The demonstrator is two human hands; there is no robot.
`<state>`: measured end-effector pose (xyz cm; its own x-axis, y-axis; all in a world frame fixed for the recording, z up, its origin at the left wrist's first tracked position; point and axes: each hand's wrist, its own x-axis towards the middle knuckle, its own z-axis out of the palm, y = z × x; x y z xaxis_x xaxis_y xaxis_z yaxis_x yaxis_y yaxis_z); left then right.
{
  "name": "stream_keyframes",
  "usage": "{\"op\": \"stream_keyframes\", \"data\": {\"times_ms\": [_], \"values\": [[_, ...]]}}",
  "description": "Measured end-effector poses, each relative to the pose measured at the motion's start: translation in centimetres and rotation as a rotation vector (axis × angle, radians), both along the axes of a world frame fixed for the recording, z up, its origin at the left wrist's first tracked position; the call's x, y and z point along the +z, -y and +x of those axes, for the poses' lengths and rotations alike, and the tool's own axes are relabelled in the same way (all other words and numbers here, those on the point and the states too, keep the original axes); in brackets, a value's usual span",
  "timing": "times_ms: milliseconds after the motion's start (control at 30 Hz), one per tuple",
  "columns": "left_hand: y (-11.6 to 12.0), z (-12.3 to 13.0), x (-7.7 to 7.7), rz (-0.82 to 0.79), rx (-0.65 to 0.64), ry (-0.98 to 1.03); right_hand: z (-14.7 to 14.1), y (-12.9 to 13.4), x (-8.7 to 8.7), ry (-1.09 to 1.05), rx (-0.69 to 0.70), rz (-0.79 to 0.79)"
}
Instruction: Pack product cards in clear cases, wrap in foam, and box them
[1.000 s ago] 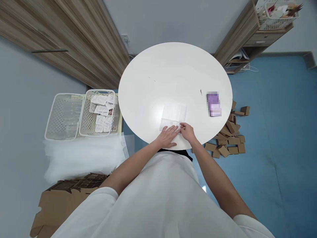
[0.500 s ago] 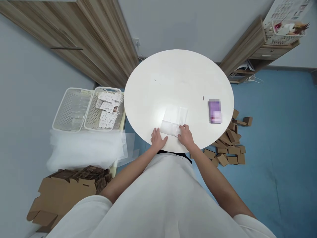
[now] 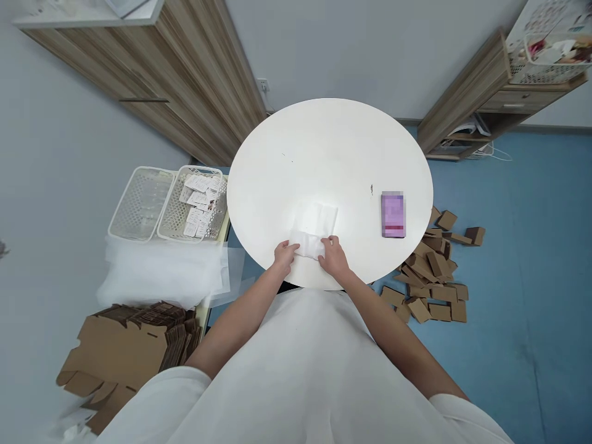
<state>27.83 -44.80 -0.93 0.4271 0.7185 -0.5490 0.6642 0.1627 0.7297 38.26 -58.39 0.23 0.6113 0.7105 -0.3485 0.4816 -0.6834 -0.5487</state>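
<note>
A thin white packing foam sheet (image 3: 306, 244) lies at the near edge of the round white table (image 3: 324, 148), its near part folded into a thicker bundle. Whatever may be inside the fold is hidden. My left hand (image 3: 285, 254) grips the bundle's left end, thumb and fingers closed on it. At the right end, my right hand (image 3: 333, 255) pinches the bundle with its fingers bent over the edge. The sheet's far part stretches flat away from me. On the table's right side lies a purple box-like item (image 3: 393, 214), blurred out.
To the left stand two white plastic baskets, one holding printed cards (image 3: 198, 197), the other (image 3: 143, 203) clear packets. Nearer are a stack of translucent white sheets (image 3: 161, 271) and flattened cardboard boxes (image 3: 124, 351). Small brown boxes (image 3: 430, 271) are heaped on the floor at right.
My left hand has closed from lying spread beside the sheet to gripping its left end. The near part of the sheet is now folded over more thickly. The view has shifted slightly.
</note>
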Motion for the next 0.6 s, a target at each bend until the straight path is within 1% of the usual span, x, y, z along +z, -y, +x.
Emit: {"op": "stream_keyframes", "data": {"times_ms": [33, 100, 200, 300, 400, 500, 600], "values": [[0.0, -0.1, 0.3, -0.012, -0.025, -0.015, 0.1, 0.0, 0.0, 0.003, 0.006, 0.003], [0.1, 0.0, 0.8, -0.064, -0.023, -0.027, 0.2, -0.1, -0.1, 0.011, 0.019, 0.012], [0.7, 0.4, 1.6, -0.046, -0.079, -0.009, 0.4, -0.2, -0.4, 0.027, 0.028, 0.045], [1.8, 1.1, 2.3, 0.068, -0.224, 0.024, 0.6, -0.3, -0.8, 0.019, 0.017, 0.083], [3.0, 2.0, 2.7, 0.167, -0.364, 0.001, 0.9, -0.4, -1.0, -0.04, -0.003, 0.091], [3.8, 2.6, 2.6, 0.228, -0.489, -0.033, 1.6, -0.3, -1.1, -0.131, -0.023, 0.089], [4.2, 2.6, 2.2, 0.289, -0.596, -0.036, 2.5, 0.0, -1.0, -0.236, -0.028, 0.131]]}}
